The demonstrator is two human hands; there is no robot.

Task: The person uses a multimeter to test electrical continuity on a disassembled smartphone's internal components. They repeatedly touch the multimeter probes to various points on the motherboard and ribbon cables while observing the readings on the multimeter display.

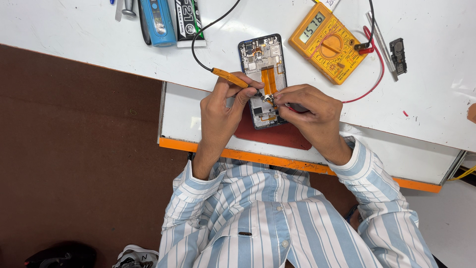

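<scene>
Probing: an opened phone (263, 64) is being tested with two meter probes, its back cover already off and the circuit boards and an orange ribbon cable laid bare.
Phone position: flat on the white table (74, 34), its lower end over a dark red mat (267, 135), just in front of the person's striped shirt (267, 218).
Left hand (220, 111): fingers are closed around an orange probe (230, 77) on a black lead, the tip set on the lower board.
Right hand (310, 111): fingers are curled shut on what seems to be the red probe, mostly covered.
Meter: a yellow meter (327, 42) is switched on, digits showing.
Done: the phone is opened, leads plugged in.
Left: reassembly, judging by the bare boards.
Hidden: both probe tips and the exact contact points are covered by fingers.
</scene>
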